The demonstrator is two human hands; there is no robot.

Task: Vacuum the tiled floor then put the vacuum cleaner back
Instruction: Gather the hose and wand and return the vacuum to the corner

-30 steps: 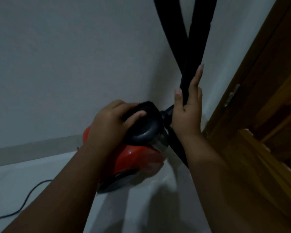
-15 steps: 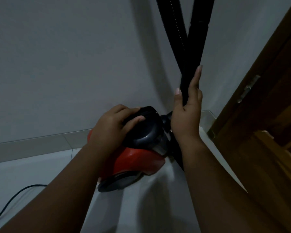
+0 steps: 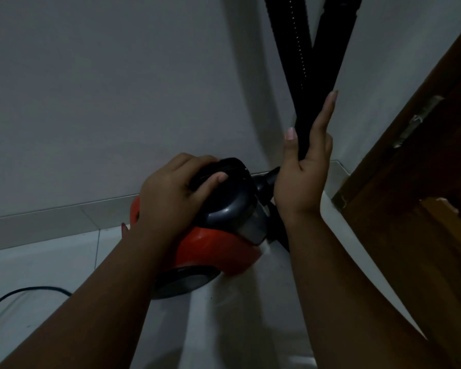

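A red and black canister vacuum cleaner [image 3: 218,251] sits on the white tiled floor [image 3: 51,267] in the corner by the grey wall. My left hand [image 3: 171,193] is wrapped over its black top handle [image 3: 232,187]. The black wand [image 3: 330,49] stands upright against the corner, crossing the ribbed black hose [image 3: 290,43]. My right hand [image 3: 304,179] rests against the wand's lower part, thumb on one side and fingers stretched up along the other.
A brown wooden door [image 3: 423,182] with a metal hinge plate [image 3: 415,121] stands at the right. The black power cord [image 3: 24,291] trails across the floor at the lower left. A skirting tile [image 3: 37,227] runs along the wall's base.
The view has shifted slightly, with the vacuum sitting a little lower in frame. Both hands keep their places on the handle and the wand.
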